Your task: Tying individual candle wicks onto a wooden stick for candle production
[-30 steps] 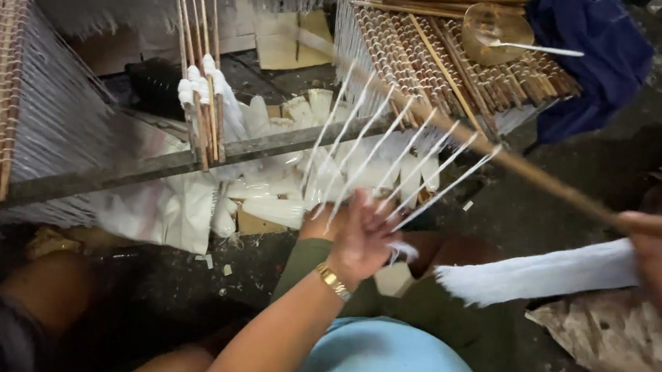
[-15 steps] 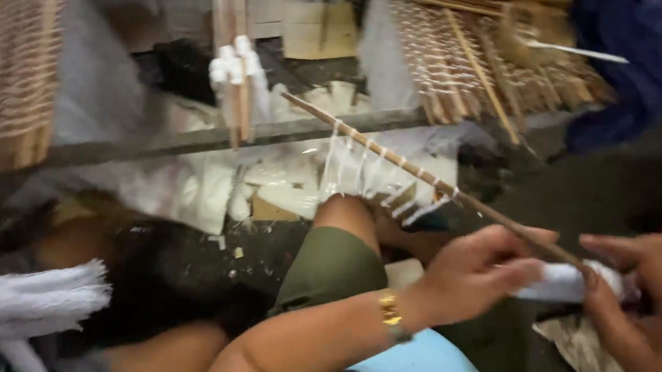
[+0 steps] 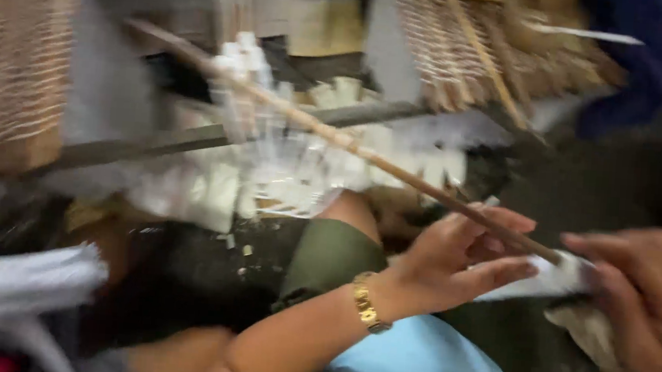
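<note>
Bamboo, pale and thin, forms the long stick (image 3: 350, 142) that runs slantwise through the head view from upper left down to lower right. The left hand (image 3: 459, 259), a gold bracelet (image 3: 367, 303) on its wrist, lies under the stick's lower end with fingers (image 3: 497, 271) loosely spread and cupped, seemingly to steady it. Just right of that end, the right hand (image 3: 648, 313) pinches a white bundle of thread (image 3: 552, 278) against the stick, its fingers pressed together on it. Above the stick's middle sit blurred white bobbins (image 3: 301, 168) and a grey bar (image 3: 193, 140); above its right part, a woven cane rack (image 3: 483, 48).
</note>
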